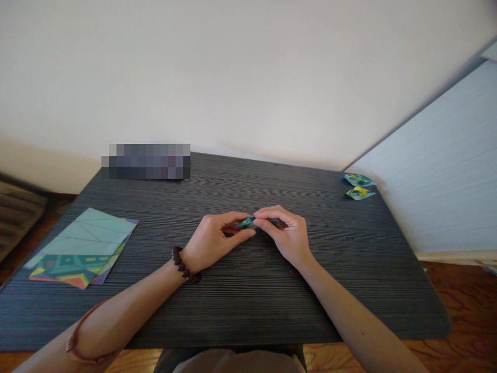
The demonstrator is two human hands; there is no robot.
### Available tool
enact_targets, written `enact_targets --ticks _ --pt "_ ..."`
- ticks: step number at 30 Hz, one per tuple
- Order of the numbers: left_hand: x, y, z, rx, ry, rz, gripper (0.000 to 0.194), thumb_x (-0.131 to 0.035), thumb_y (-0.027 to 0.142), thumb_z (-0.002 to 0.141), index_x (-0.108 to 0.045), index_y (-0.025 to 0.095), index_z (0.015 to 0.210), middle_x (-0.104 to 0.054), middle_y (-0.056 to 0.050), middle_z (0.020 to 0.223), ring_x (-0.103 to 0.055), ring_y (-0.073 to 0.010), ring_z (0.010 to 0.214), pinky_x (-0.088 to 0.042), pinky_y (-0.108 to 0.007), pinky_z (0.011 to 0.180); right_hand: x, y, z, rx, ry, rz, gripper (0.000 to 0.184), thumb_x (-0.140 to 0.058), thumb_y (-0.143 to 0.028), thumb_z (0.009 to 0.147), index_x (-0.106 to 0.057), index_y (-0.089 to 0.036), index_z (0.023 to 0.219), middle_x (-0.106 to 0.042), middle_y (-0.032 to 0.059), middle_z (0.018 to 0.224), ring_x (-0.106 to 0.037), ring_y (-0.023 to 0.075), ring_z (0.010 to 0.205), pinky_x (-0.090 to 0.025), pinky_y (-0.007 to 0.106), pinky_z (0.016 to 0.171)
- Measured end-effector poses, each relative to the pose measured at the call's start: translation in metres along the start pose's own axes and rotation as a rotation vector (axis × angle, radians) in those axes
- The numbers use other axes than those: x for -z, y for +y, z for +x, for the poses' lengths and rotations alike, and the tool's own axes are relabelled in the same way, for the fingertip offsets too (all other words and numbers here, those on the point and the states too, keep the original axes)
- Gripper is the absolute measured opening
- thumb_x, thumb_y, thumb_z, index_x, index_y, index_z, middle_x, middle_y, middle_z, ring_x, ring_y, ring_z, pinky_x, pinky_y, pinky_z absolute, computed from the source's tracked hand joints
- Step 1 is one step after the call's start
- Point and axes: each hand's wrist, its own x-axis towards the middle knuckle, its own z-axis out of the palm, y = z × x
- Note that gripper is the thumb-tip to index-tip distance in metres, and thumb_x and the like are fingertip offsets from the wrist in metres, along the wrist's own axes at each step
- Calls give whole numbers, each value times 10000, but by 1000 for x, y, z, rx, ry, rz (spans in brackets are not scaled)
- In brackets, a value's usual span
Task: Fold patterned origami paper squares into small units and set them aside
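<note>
Between my two hands, over the middle of the dark table, is a small folded paper piece [247, 223] in green and teal. My left hand [217, 233] grips its left side between thumb and fingers. From the other side, my right hand [285, 230] pinches the right end with thumb and forefinger. Fingers cover much of the paper, so its full shape is hidden. A dark bead bracelet [182, 267] circles my left wrist, and a brown cord [83, 331] is round the forearm.
Two folded paper pieces, one [359, 180] behind the other [360, 193], lie at the table's right back corner. Patterned paper sheets [87, 243] overlap on the left. A blurred-out object [149, 161] sits at the back left. Wall [248, 77] borders the table's [233, 305] far edge.
</note>
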Motion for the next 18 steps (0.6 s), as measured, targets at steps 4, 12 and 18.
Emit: enact_targets --ticks 4,12,18 --pt "0 3 -1 -29 52 80 314 -596 410 799 -677 185 1004 -715 -26 924 -670 -172 799 -536 -259 751 1 -3 1 10 11 -28 50 -698 -243 744 -690 -254 792 -703 -1 840 -652 165 811 -507 340 807" --pt "-1 0 -1 -23 113 100 303 -598 415 804 -695 212 1007 -720 -11 957 -673 -176 822 -529 -261 758 -1 0 -2 -97 25 58 217 -730 -246 707 -608 -240 886 -706 -8 814 -658 158 762 -496 331 801" --pt "1 0 -1 -5 96 5 277 -615 393 797 -704 229 1002 -719 6 979 -671 -180 865 -522 -250 773 -2 -1 -2 -150 36 108 279 -741 -264 690 -544 -228 885 -714 -3 791 -665 166 761 -476 353 835"
